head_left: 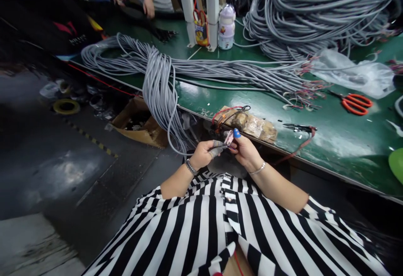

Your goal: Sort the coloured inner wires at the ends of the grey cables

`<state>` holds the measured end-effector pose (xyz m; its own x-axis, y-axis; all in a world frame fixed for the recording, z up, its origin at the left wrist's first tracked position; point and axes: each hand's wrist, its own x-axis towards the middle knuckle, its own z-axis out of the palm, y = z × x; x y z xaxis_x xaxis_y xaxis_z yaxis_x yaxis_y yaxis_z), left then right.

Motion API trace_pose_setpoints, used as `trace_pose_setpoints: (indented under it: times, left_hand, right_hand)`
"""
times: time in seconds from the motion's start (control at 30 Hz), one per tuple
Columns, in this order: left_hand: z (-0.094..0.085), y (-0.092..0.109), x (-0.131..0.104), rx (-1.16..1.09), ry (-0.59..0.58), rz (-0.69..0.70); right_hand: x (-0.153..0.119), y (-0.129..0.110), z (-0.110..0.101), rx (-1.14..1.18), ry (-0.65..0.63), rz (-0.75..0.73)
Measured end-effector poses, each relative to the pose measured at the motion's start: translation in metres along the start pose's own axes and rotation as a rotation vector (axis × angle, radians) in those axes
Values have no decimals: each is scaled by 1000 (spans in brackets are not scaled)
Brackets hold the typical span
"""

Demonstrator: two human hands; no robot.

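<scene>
Near the table's front edge, my left hand [206, 153], with grey coverings on its fingertips, pinches a grey cable end. Close against it, my right hand [247, 152], with a blue cover on one fingertip, grips a small pinkish piece [229, 138] at the cable's end. Whether that piece is a connector or bare wires is too small to tell. Grey cables [160, 83] hang over the edge to the left of my hands. Just behind my hands lies a taped brown block [253, 126] with red and black wires on it.
On the green table [201, 100] lie orange scissors [357, 103], a black tool [297, 128], a plastic bag [355, 72] and a large cable coil [315, 11]. A bottle [226, 28] stands by white posts. Another person's hands [149, 6] are at the back. A cardboard box [138, 129] sits below left.
</scene>
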<state>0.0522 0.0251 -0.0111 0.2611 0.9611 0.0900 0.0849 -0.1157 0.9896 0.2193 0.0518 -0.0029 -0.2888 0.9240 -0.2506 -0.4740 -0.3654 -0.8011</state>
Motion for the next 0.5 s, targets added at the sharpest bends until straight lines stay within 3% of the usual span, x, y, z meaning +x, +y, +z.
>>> trace_pose_setpoints:
  times: [0.3, 0.5]
  left_hand:
    - [-3, -6, -15, 41, 35, 26]
    - [-10, -3, -42, 215, -3, 200]
  right_hand:
    - [-8, 3, -8, 65, 59, 137]
    - [-13, 1, -22, 64, 77, 193]
